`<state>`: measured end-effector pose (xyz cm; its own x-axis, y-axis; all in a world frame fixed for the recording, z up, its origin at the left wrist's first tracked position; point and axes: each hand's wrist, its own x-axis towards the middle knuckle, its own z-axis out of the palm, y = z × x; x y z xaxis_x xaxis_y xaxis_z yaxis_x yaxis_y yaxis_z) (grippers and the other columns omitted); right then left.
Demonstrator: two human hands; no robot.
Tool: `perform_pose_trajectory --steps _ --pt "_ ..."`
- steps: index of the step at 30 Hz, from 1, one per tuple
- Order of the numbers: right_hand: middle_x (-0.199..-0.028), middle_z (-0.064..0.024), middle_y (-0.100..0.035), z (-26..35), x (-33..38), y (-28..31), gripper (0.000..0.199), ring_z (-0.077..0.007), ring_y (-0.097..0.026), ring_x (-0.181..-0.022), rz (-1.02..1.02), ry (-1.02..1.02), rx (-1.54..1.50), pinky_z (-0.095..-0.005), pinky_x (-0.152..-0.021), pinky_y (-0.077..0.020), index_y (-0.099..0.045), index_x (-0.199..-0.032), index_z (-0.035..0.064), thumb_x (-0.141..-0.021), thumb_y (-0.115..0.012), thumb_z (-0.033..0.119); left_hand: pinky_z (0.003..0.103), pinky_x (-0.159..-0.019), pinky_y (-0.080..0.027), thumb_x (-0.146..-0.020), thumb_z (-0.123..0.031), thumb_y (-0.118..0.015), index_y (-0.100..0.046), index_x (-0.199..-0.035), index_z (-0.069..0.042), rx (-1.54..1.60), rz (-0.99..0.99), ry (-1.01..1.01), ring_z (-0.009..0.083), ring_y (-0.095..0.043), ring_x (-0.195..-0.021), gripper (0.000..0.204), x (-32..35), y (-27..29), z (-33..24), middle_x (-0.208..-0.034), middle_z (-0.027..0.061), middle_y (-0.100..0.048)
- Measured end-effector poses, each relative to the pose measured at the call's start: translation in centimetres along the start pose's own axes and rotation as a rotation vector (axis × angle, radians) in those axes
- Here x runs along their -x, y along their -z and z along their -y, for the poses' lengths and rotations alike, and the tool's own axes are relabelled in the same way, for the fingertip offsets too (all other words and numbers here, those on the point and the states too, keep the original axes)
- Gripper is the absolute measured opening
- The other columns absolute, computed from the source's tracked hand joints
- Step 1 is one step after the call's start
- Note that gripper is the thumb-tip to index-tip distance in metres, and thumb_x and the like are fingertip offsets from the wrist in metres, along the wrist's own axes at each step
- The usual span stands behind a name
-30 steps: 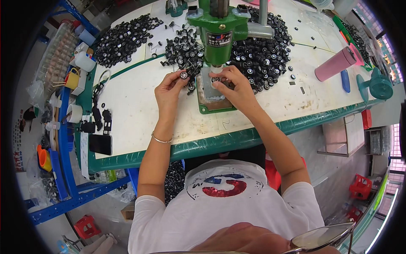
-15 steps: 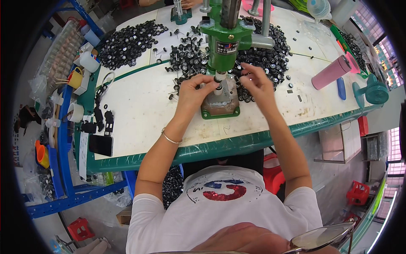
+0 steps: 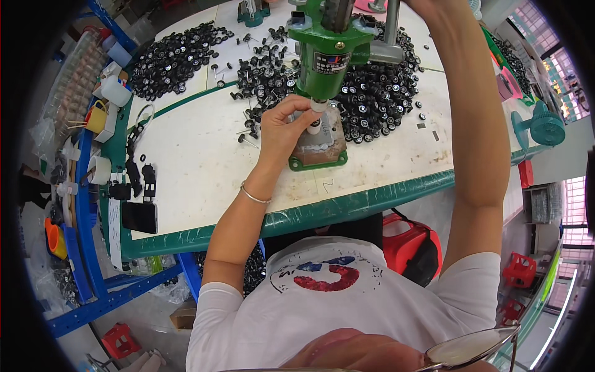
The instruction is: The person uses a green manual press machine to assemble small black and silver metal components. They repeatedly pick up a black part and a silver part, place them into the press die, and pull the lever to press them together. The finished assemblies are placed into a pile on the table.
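Green press [image 3: 325,56], left hand [image 3: 285,127] pinching small white part [image 3: 314,122] beneath

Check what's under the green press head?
Under the press head, the left hand pinches a small white part over the grey base plate. The fingers cover what sits beneath the part.

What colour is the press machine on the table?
Green, with a grey base plate; the press machine shows best in the head view.
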<state>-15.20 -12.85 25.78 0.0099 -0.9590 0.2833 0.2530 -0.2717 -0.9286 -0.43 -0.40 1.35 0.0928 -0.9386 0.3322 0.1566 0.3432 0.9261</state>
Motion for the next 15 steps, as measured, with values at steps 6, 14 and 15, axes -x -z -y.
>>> perform_pose_trajectory --steps 6,14,15 --pt "-0.055 0.0073 -0.044 -1.9 -0.3 -0.1 0.023 -0.0029 -0.029 -0.038 0.083 0.153 -0.137 -0.0199 -0.034 -0.0167 -0.057 -0.082 0.0085 -0.092 -0.061 0.029 0.022 -0.071 -0.047 -0.078 0.0 -0.071 -0.071 -0.089 0.0 -0.102 -0.004 -0.058 0.0088 -0.059 -0.078 0.01 0.3 1.0 0.3 -0.087 0.0018 -0.064" --pt "-0.053 0.01 -0.03 0.0 4.8 1.0 0.025 -0.0006 -0.021 -0.039 0.249 0.56 -0.158 -0.0195 -0.035 -0.0147 -0.049 -0.075 0.0108 -0.092 -0.058 0.027 0.022 -0.068 -0.046 -0.078 -0.002 -0.072 -0.071 -0.087 -0.001 -0.129 -0.004 -0.041 0.0077 -0.058 -0.076 0.009 0.2 0.4 0.3 -0.084 0.0005 -0.063" --pt "-0.053 0.0099 -0.029 -0.2 5.5 0.8 0.026 -0.0007 -0.021 -0.039 0.274 0.6 -0.18 -0.0196 -0.035 -0.0147 -0.049 -0.074 0.0111 -0.092 -0.058 0.027 0.021 -0.068 -0.046 -0.078 -0.002 -0.072 -0.071 -0.087 -0.001 -0.151 -0.015 -0.051 0.0075 -0.058 -0.075 0.009 0.5 0.9 0.5 -0.083 0.0003 -0.063"
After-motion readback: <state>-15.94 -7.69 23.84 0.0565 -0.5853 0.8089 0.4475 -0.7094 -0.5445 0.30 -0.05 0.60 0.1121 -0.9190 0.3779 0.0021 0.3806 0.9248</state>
